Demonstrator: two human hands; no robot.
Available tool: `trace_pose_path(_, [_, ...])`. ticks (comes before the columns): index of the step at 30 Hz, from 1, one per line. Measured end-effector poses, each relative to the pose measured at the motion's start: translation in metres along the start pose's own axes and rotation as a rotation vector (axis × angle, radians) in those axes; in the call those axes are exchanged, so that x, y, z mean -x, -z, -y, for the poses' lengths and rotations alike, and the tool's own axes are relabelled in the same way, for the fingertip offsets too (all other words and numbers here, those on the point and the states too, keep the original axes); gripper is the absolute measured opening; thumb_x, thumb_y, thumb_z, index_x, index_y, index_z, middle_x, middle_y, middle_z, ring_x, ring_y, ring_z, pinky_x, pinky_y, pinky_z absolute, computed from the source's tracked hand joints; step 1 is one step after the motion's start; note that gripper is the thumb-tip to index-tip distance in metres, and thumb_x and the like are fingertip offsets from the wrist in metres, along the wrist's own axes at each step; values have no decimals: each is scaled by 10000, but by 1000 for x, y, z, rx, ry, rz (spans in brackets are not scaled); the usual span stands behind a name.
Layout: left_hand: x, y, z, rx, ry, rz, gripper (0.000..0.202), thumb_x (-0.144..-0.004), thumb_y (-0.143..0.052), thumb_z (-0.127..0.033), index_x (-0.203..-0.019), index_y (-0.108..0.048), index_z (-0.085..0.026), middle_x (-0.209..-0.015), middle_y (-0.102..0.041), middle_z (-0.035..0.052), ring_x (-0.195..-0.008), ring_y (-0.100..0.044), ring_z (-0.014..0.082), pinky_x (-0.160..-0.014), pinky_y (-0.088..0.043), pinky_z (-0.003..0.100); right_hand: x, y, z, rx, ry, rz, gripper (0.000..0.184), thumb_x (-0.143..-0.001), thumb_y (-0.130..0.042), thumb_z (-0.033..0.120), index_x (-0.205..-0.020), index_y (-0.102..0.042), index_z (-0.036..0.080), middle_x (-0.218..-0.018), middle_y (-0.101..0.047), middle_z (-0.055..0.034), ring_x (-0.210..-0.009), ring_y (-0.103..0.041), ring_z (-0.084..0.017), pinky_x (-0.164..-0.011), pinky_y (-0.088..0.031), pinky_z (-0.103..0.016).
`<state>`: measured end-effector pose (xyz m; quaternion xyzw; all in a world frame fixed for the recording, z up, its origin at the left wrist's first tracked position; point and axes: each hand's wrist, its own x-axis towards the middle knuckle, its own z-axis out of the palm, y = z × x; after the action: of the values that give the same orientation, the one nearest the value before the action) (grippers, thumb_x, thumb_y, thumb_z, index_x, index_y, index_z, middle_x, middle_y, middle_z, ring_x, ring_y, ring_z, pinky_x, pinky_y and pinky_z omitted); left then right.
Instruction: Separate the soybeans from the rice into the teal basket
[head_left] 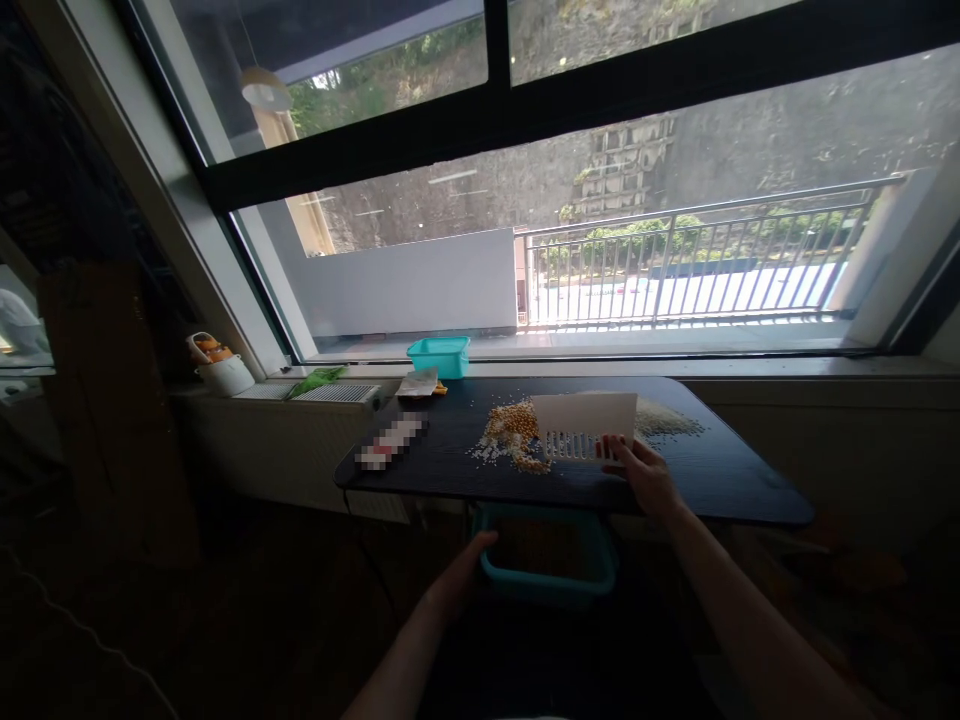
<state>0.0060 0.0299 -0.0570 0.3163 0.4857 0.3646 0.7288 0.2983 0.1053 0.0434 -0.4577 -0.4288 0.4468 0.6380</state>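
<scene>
My right hand grips the lower right edge of a white slotted scoop that stands on the black table. Just left of the scoop lies a pile of yellow corn kernels mixed with small white grains. More white grains lie to the scoop's right. My left hand holds the left rim of a teal plastic tub just below the table's front edge; its fingers are wrapped on the rim.
A second teal tub sits on the window sill behind the table. A small packet and a blurred flat item lie on the table's left part. A white pot stands on the radiator ledge at left.
</scene>
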Motion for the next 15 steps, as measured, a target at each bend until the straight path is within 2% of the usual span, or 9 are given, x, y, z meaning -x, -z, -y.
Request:
trace_pose_path(7, [-11, 2, -4, -26, -44, 9, 638, -785, -618, -533, -1290, -583, -144, -1247, -664, 142, -1151, -604, 304, -858, -526, 367, -3, -1, -2, -5, 40, -16, 408, -551, -841, 554, -721, -709, 208, -692, -718, -19, -688, -710, -216, -493, -616, -293])
trace_pose_path(11, [-24, 5, -6, -32, -44, 34, 664, -777, -620, -550, -1291, -578, -131, -1233, -668, 152, -1137, -611, 312, -873, -518, 386, -4, -1, -2, -6, 61, -11, 383, -555, -845, 527, -716, -715, 205, -692, -719, -22, -684, -704, -221, -484, -613, -296])
trace_pose_path(15, [-37, 4, -14, -29, -33, 53, 669, -750, -631, -573, -1270, -590, -154, -1191, -684, 124, -1133, -610, 302, -886, -507, 396, -5, 0, -5, -7, 77, -18, 384, -568, -836, 539, -714, -710, 207, -711, -719, -23, -702, -704, -217, -487, -617, -287])
